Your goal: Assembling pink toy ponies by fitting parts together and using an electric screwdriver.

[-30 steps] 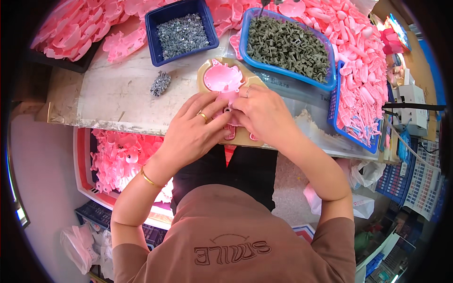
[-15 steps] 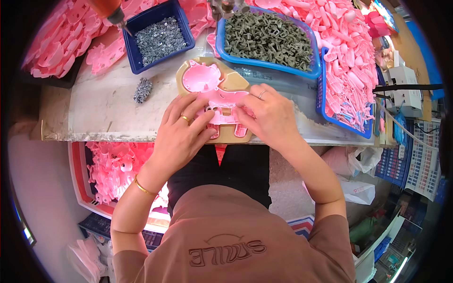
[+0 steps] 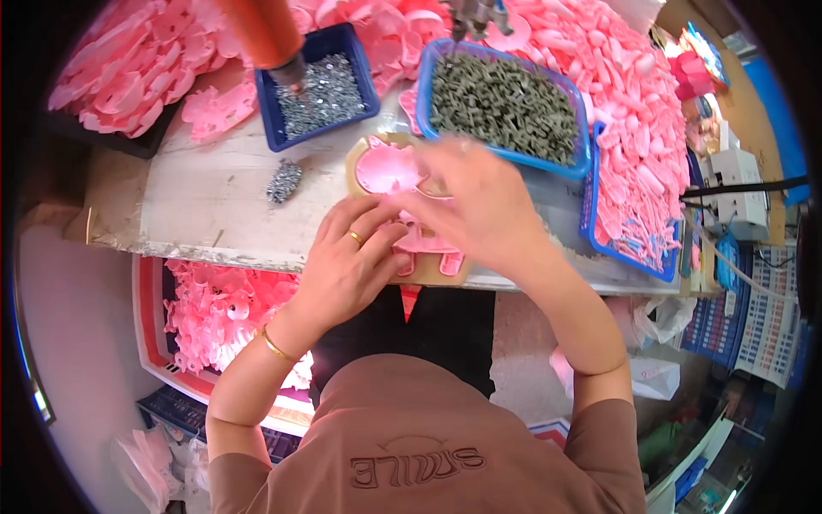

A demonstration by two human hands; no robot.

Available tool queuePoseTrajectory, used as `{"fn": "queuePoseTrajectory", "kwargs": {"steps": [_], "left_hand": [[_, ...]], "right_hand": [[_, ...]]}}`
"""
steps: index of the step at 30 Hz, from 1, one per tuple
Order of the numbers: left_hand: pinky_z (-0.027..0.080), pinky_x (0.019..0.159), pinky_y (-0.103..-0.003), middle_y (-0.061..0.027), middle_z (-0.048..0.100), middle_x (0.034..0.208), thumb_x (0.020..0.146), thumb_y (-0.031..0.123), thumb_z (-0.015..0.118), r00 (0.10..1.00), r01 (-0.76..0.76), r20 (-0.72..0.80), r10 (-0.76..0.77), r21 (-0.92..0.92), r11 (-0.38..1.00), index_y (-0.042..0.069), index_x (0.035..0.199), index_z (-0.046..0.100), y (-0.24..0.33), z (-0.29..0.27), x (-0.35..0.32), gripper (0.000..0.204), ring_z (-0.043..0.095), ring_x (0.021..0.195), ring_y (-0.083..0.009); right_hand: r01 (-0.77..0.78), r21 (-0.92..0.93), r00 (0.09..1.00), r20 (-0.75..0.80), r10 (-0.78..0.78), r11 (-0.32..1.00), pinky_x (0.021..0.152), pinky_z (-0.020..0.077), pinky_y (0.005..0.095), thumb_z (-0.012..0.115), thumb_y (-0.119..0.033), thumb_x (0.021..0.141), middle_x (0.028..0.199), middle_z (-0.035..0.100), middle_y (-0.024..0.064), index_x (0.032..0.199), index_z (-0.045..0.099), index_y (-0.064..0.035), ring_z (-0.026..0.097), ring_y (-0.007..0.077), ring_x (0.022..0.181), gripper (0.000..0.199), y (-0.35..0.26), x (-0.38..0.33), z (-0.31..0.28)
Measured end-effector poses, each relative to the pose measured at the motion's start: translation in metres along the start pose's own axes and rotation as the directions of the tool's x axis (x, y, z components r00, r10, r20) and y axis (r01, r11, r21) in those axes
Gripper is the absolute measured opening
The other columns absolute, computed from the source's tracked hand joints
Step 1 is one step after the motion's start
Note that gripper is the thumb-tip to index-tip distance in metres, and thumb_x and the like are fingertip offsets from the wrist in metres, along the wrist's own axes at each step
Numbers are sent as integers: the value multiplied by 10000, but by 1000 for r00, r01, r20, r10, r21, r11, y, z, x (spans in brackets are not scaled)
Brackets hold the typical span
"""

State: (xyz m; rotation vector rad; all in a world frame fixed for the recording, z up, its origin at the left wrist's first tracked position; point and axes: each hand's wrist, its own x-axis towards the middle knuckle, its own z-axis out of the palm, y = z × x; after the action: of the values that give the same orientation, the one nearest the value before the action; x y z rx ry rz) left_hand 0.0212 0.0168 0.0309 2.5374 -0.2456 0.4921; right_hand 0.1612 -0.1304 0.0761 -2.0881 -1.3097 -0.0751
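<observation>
Where right hand [image 3: 473, 201] blurs, pink shell [image 3: 388, 168] lies partly hidden

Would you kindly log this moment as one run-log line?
left hand: at pink part; right hand: blurred, grasp unclear; pink part: on tan base; beyond: blue tub of dark pieces

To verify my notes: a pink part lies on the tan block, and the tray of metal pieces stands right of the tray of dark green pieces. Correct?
Not quite: the head view shows the tray of metal pieces left of the tray of dark green pieces. The pink part lies on the tan block.
</observation>
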Motion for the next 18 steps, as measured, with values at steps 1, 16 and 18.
{"fn": "queuePoseTrajectory", "kwargs": {"steps": [1,16,18], "left_hand": [[444,984,-457,-124,603,1203,822,139,711,1000,11,-8,-11,18,1000,51,1073,635,-4,-2,0,276,541,1162,-341],[434,865,-413,-57,676,964,752,321,789,965,176,30,-260,658,732,119,839,754,-149,-49,79,222,561,1031,-243],[427,858,-404,-50,706,948,720,328,813,926,74,217,-309,698,712,136,865,759,-153,-50,90,246,563,1033,-235]], "right_hand": [[72,130,986,-160,-51,989,785,506,358,727,-271,844,963,671,125,1140,647,-56,654,270,899,375,-13,25,1],[61,534,997,1,-72,843,744,543,295,763,-180,841,909,710,94,1179,584,2,689,155,807,424,-56,173,-11],[-146,454,989,83,122,879,730,540,284,786,-153,824,943,691,64,1194,580,6,669,133,808,453,-70,165,-22]]}}
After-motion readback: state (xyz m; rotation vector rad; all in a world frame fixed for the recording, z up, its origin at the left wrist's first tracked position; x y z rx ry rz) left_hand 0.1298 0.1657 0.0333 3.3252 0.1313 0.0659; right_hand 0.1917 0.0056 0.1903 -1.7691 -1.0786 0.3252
